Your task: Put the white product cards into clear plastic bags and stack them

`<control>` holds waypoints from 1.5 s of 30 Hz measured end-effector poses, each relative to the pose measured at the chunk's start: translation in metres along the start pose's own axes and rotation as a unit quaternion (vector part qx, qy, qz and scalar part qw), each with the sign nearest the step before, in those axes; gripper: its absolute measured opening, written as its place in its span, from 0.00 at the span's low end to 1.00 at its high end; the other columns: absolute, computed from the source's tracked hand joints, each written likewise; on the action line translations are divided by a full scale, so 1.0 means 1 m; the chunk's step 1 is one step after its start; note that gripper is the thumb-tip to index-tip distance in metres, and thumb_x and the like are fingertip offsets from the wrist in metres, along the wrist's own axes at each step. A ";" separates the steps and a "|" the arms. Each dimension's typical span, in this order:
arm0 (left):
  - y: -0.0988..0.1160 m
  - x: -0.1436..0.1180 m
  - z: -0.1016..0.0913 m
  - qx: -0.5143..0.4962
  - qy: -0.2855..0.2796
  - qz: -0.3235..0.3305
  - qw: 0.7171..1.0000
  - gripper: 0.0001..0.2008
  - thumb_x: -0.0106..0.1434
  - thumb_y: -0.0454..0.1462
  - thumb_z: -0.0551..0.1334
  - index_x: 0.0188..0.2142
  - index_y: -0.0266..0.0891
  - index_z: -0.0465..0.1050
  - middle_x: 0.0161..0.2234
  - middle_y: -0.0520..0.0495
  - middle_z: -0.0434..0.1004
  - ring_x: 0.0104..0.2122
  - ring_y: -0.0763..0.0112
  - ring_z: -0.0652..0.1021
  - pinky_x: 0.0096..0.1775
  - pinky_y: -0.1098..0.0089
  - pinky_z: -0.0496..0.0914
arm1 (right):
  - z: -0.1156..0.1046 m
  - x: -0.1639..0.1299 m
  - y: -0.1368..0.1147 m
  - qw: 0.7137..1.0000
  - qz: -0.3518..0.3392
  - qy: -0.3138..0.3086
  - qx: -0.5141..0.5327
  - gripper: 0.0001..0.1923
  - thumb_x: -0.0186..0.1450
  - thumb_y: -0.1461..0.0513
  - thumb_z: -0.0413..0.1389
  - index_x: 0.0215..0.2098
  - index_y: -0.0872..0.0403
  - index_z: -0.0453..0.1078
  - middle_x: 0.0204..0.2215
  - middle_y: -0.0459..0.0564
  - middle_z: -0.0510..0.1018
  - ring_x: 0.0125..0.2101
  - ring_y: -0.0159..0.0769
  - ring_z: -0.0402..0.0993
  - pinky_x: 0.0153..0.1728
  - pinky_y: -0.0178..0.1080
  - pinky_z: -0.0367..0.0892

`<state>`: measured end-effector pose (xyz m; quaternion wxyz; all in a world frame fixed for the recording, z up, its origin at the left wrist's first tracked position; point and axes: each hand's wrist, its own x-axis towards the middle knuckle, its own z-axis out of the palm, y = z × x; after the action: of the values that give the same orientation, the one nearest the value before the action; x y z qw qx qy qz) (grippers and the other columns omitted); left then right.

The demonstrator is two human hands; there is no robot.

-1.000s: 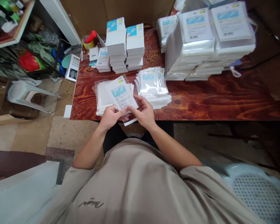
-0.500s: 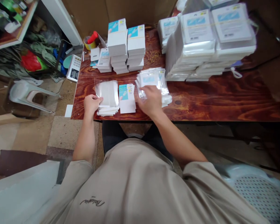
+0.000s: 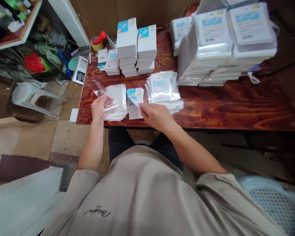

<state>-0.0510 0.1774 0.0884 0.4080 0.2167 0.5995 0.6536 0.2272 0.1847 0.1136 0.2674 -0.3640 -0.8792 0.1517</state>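
At bench (image 3: pixel 211 108) edge: my left hand (image 3: pixel 99 106) pinches a clear sleeve (image 3: pixel 100 91) over the sleeve pile (image 3: pixel 116 101); my right hand (image 3: pixel 153 114), nearer, grips a card (image 3: pixel 134 101), long axis running away from me.

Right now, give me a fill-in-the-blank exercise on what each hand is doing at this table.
1. The left hand lifts a clear plastic ____ off the pile of empty sleeves.
2. The right hand picks up a printed ____ from the small pile at the table's near edge.
3. The pile of filled packets lies to the ____ of that small pile.

Missing words: sleeve; card; right
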 end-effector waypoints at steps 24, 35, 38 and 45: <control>0.002 -0.075 0.035 -0.075 -0.071 -0.042 0.994 0.20 0.48 0.45 0.79 0.34 0.37 0.79 0.33 0.46 0.84 0.31 0.66 0.84 0.38 0.65 0.80 | 0.041 -0.024 -0.008 0.800 0.307 0.123 0.500 0.24 0.60 0.43 0.66 0.27 0.54 0.69 0.20 0.44 0.75 0.18 0.30 0.69 0.20 0.33 0.64; -0.009 -0.096 0.051 -0.078 -0.108 0.001 0.991 0.24 0.51 0.41 0.79 0.47 0.40 0.80 0.50 0.45 0.83 0.51 0.57 0.82 0.53 0.60 0.77 | 0.030 -0.016 -0.018 0.814 0.243 0.086 0.521 0.22 0.60 0.44 0.67 0.28 0.54 0.73 0.25 0.46 0.79 0.26 0.33 0.72 0.30 0.38 0.71; -0.007 -0.098 0.045 -0.043 -0.149 -0.008 0.988 0.22 0.51 0.40 0.79 0.45 0.38 0.81 0.49 0.43 0.83 0.50 0.57 0.83 0.52 0.61 0.78 | 0.033 -0.014 -0.006 0.886 0.176 0.090 0.419 0.25 0.54 0.41 0.70 0.28 0.53 0.74 0.27 0.47 0.77 0.28 0.34 0.69 0.33 0.39 0.69; 0.000 -0.101 0.042 0.075 -0.278 -0.076 0.955 0.23 0.52 0.44 0.78 0.45 0.40 0.80 0.40 0.42 0.84 0.28 0.63 0.81 0.26 0.67 0.75 | 0.032 -0.007 -0.005 0.897 0.142 0.138 0.394 0.36 0.58 0.44 0.68 0.59 0.53 0.69 0.43 0.52 0.80 0.39 0.38 0.75 0.41 0.42 0.71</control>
<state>0.0395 0.1224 0.1167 0.5891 0.3738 0.5246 0.4879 0.2099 0.1733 0.0873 0.4837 -0.3669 -0.6406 0.4702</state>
